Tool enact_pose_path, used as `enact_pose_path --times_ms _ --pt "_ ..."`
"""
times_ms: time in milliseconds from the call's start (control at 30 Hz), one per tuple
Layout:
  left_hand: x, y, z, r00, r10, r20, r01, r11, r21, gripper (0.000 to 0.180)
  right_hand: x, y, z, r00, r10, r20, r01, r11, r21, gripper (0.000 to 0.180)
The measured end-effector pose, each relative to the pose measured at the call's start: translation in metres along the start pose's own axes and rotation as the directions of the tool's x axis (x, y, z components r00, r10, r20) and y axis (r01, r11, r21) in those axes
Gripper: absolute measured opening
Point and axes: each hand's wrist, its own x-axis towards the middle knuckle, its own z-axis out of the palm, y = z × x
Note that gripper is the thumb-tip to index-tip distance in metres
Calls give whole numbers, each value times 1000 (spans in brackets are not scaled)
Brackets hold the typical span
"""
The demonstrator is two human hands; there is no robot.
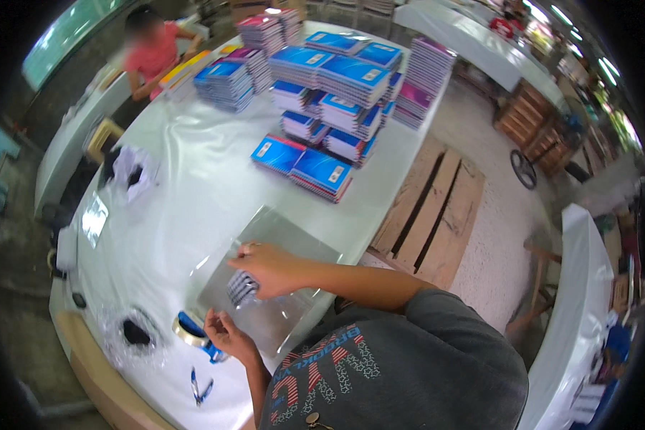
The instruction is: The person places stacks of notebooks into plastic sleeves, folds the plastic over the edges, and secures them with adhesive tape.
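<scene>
My right hand (269, 271) reaches over a stack of clear plastic sheets or bags (287, 315) near the front of the table. Its fingers are closed at a small bundle with dark and white stripes (243, 288), whose kind I cannot make out. Lower and to the left, my left hand (227, 335) is held with its fingers apart and slightly bent, nothing visible in them. Right beside it lies a blue tape dispenser (213, 351) with a tape roll (191, 328). Blue-handled nippers or pliers (201, 388) rest on the table below the dispenser.
Stacked spiral notebooks with blue covers (322, 172) fill the far part of the white-covered table (186, 186). A crumpled plastic roll (132, 337) lies at the left. A wooden pallet (430, 215) is on the floor to the right. Another person (154, 57) sits at the far left.
</scene>
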Motion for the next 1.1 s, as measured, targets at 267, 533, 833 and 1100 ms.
enact_pose_path --times_ms 267,533,833,1100 --pt "25 20 47 966 -85 244 100 994 -51 17 -136 13 -167 817 558 -145 -565 825 -10 53" --pt "0 25 121 925 -111 364 117 993 7 11 -175 142 -331 489 585 -647 -862 438 -255 53" --pt "-45 60 197 936 -183 301 165 983 83 13 -193 329 -386 670 209 -712 -626 676 -390 57" --pt "-61 62 222 951 -205 232 180 976 122 13 -229 425 -332 732 5 -682 -438 769 -465 64"
